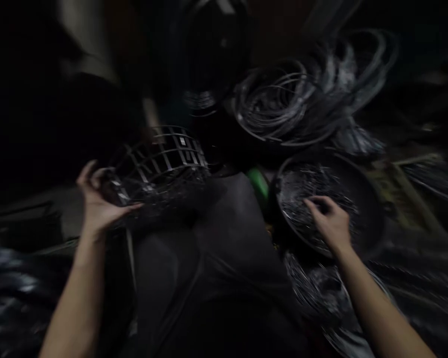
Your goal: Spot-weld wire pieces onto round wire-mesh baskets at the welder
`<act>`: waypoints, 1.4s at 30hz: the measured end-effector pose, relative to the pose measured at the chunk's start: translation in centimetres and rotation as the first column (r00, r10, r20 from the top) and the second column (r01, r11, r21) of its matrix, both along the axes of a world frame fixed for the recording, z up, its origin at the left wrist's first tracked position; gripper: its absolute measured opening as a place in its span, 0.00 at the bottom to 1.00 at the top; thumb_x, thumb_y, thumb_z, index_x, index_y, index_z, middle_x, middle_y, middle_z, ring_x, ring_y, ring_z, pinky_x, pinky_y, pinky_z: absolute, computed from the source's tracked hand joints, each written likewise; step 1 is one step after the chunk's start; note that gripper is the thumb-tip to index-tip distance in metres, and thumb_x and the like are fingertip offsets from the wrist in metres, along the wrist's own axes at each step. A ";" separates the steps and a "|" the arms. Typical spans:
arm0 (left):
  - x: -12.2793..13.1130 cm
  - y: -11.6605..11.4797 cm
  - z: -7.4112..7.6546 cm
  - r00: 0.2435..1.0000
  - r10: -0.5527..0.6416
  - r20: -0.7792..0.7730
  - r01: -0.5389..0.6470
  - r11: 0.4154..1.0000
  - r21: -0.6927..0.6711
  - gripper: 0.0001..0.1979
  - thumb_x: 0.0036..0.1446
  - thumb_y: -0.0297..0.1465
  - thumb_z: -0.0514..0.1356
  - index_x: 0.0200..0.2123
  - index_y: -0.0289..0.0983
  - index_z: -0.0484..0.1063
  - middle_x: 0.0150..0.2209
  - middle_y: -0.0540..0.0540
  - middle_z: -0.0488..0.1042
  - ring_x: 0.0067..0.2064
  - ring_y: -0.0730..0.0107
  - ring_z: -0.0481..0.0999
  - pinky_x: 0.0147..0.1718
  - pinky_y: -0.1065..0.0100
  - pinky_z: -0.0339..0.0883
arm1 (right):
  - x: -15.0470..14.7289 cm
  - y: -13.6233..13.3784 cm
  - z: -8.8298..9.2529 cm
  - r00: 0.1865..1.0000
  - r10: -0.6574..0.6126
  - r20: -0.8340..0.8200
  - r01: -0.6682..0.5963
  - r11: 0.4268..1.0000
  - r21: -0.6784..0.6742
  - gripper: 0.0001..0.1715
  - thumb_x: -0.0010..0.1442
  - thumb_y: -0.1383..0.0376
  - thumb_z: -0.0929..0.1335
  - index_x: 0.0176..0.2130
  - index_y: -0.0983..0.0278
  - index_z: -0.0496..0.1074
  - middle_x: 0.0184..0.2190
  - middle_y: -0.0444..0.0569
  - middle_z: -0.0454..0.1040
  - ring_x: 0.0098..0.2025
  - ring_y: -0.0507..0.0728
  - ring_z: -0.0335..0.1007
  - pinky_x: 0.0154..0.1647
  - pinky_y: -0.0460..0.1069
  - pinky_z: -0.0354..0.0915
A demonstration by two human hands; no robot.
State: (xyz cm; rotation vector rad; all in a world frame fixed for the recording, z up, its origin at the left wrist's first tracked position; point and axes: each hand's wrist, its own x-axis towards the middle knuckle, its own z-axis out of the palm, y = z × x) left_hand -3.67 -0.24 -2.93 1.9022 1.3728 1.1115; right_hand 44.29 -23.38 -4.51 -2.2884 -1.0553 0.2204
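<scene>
The picture is dark and blurred. My left hand (97, 199) holds the lower left rim of a domed wire cage (160, 161) made of dark metal strips, which rests over my knee. My right hand (330, 223) reaches down into a round dark pan (369, 219) filled with small shiny metal pieces, fingers curled among them. Whether it grips any piece is hidden by the blur. My dark trouser leg (224, 248) lies between both hands.
Several coiled wire hoops (283, 107) lie in a heap at the back right. A green object (259, 183) sits beside the pan. More shiny wire parts (313, 288) lie under my right forearm. A dark round shape (209, 59) stands at the back.
</scene>
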 end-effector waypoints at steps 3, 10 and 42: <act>-0.1 -2.1 -0.2 0.995 -0.075 0.065 0.071 0.996 0.056 0.57 0.24 0.56 0.72 0.57 0.47 0.51 0.56 0.43 0.60 0.57 0.55 0.65 0.55 0.52 0.63 | -4.3 1.8 -0.2 0.990 0.051 -0.131 -0.022 0.978 0.208 0.17 0.53 0.48 0.69 0.33 0.57 0.73 0.32 0.54 0.76 0.35 0.61 0.72 0.40 0.56 0.68; -0.3 -4.4 1.0 0.974 -0.069 -0.216 0.087 0.993 0.077 0.43 0.32 0.49 0.73 0.52 0.43 0.63 0.57 0.39 0.57 0.60 0.50 0.59 0.58 0.50 0.58 | -11.0 6.0 0.4 0.812 0.363 -0.457 -0.349 0.930 0.120 0.25 0.46 0.44 0.71 0.36 0.59 0.74 0.28 0.48 0.77 0.29 0.59 0.73 0.31 0.53 0.71; 4.6 -2.2 3.9 0.909 -0.221 -0.352 0.276 0.955 0.112 0.39 0.38 0.40 0.72 0.54 0.36 0.66 0.58 0.33 0.53 0.60 0.43 0.55 0.58 0.45 0.57 | -20.8 17.4 8.5 0.047 0.806 0.590 -0.940 0.235 -0.246 0.15 0.64 0.64 0.63 0.48 0.61 0.74 0.44 0.43 0.78 0.27 0.52 0.76 0.22 0.47 0.60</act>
